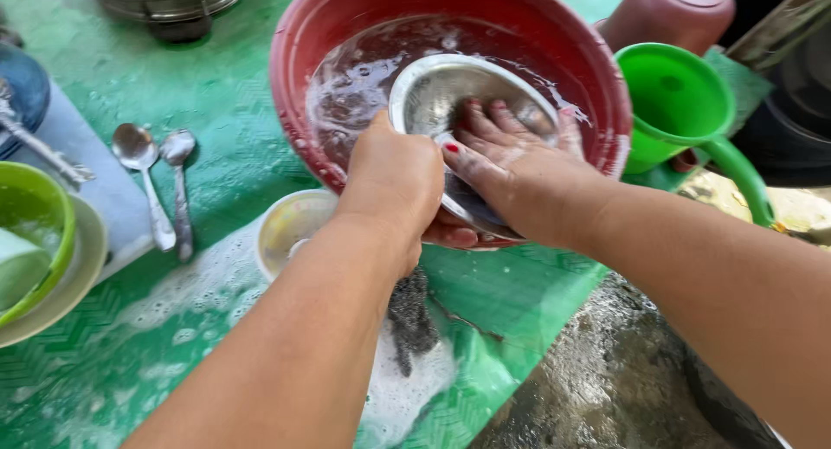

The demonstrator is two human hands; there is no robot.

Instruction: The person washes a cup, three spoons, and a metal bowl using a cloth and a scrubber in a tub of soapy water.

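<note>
The green counter (216, 146) is the biggest thing here, wet and foamy on its near left part. On it, far and in the middle, sits a big red basin (299, 77) with soapy water inside. To the right of the basin stands a green jug (679, 103) with a long handle, and a pink tub (671, 12) is behind it. At the far left edge a green bowl (43, 232) rests on a pale plate (74, 284).

The steel bowl (433, 90) is tilted up at the near rim of the basin, partly in the water. The left hand (394, 176) is clamped on its near edge, thumb on top. The right hand (511, 176) is pressed flat inside the bowl, fingers (485, 124) spread and foamy, not closed on anything.

The steel bowl looks hard and stiff, and I think it is light. It is wet and soapy, so it is likely slippery. The rim is the best place to grab it, the way the left hand does.

Smaller things: a little white cup (290, 228) sits just near the basin on the left. A dark scrubber (411, 319) lies in foam under the left arm. Two metal spoons (160, 185) lie side by side, farther left.
</note>
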